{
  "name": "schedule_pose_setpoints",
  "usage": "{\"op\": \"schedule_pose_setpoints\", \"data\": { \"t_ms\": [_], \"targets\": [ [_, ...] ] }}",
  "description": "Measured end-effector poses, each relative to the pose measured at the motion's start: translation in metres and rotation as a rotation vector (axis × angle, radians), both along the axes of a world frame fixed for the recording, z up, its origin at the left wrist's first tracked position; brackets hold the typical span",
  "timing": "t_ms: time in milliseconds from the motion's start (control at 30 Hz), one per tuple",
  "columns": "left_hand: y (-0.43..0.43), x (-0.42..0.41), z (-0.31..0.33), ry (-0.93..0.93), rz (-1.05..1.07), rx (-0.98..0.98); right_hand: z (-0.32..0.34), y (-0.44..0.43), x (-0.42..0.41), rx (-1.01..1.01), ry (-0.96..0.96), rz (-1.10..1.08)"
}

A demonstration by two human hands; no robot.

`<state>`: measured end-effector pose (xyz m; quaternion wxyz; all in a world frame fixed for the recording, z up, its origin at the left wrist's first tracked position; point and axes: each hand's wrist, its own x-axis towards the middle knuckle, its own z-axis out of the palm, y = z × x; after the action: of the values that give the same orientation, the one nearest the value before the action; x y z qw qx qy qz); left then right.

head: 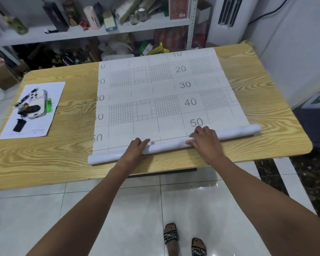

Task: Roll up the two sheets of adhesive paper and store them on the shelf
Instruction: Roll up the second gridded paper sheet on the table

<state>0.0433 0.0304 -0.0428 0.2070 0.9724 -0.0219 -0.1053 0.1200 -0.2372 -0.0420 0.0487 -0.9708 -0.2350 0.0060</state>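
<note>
Head view. A sheet of adhesive paper [163, 93] is shown lying backing side up on a wood-grain table [44, 163], its printed grid and the numerals 10 to 50 facing the camera. The far edge of the sheet reaches the far edge of the table; the near edge has been wound into a white roll [174, 145] that lies across the table close to its near edge, slightly askew, with the right end farther from the viewer than the left.

The left hand [137, 147] is laid on the roll left of its middle, the fingers bent over the top and the thumb resting against the roll. The right hand [204, 139] is set on the roll right of its middle, the fingers curled round it. Both ends of the roll project beyond the hands.

At the left of the table, well apart from the sheet, a white page [52, 89] is seen bearing a phone [38, 95], a green lighter [49, 105] and a bunch of keys [23, 108]. Beyond the table a white shelf [92, 32] is crowded with bottles and boxes. Below, a tiled floor [118, 209] and two sandalled feet [171, 235] are visible.
</note>
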Motion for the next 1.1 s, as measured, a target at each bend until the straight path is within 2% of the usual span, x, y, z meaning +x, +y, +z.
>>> {"op": "schedule_pose_setpoints", "data": {
  "t_ms": [167, 400, 567, 700, 833, 933, 1033, 1100],
  "targets": [
    [0.004, 0.001, 0.001, -0.015, 0.020, -0.030, 0.001, 0.004, -0.002, 0.000, 0.022, -0.027],
    [0.007, 0.011, 0.008, 0.131, 0.076, 0.048, 0.000, 0.003, -0.007, 0.100, 0.038, -0.021],
    [0.013, 0.014, 0.011, 0.183, 0.073, 0.004, -0.002, 0.000, -0.010, 0.091, 0.042, 0.022],
    [0.019, 0.013, 0.010, 0.175, 0.055, -0.059, 0.001, 0.001, -0.007, 0.098, 0.010, 0.030],
    [0.017, 0.009, 0.011, 0.107, 0.108, -0.122, 0.005, 0.004, -0.006, 0.080, 0.097, 0.039],
    [0.021, 0.012, 0.006, 0.032, 0.043, -0.057, 0.005, 0.004, -0.005, 0.136, 0.136, 0.030],
    [0.023, 0.012, 0.013, 0.092, -0.002, -0.024, 0.009, 0.005, -0.005, 0.229, 0.180, -0.009],
    [0.021, 0.011, 0.017, 0.097, 0.014, -0.045, 0.010, 0.006, -0.006, 0.221, 0.187, -0.014]
  ]
}}
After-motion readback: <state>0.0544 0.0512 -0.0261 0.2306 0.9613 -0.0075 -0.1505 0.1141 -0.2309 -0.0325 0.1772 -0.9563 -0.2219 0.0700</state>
